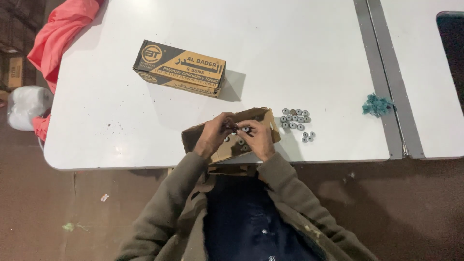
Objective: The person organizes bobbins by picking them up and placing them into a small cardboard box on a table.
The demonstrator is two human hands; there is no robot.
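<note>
In the head view, both hands meet over the open cardboard box (232, 140) at the worktop (121, 121) edge: left hand (214, 135) and right hand (258, 137) pinch a small dark part (231, 127). Right of the box, grey spools (294, 119) lie already grouped; more sit inside.

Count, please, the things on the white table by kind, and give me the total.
Closed cardboard box: 1
Open cardboard box under the left hand and right hand: 1
Small grey round pieces in the bigger group: about 12
Small grey round pieces in the smaller group: about 4
Teal tuft of thread: 1
Pink cloth at the corner: 1
Total: about 20
</note>
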